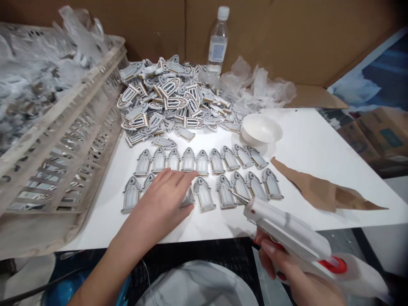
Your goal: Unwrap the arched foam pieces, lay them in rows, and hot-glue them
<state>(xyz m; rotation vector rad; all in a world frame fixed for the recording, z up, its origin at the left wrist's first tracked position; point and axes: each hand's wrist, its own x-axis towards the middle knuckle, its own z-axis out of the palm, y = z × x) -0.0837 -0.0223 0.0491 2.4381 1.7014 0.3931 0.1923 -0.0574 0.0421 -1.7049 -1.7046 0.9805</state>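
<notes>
My right hand [287,267] is wrapped around the handle of a white glue gun [287,227] with red parts. Its metal nozzle points left, over the lower row of small grey arched window-shaped pieces [204,194]. My left hand [170,193] reaches over the left part of that row, fingers stretched forward and thumb apart. Between its thumb and forefinger part of one arched piece [188,198] shows; other pieces are partly hidden under the hand. Behind lies a second row of the same pieces [188,160], their hollow backs facing up.
A heap of similar pieces [172,100] lies at the back, beside a water bottle [218,44] and crumpled plastic bags [255,85]. A white bowl [261,129] and torn brown cardboard [321,191] are on the right. A plastic crate [92,93] stands left.
</notes>
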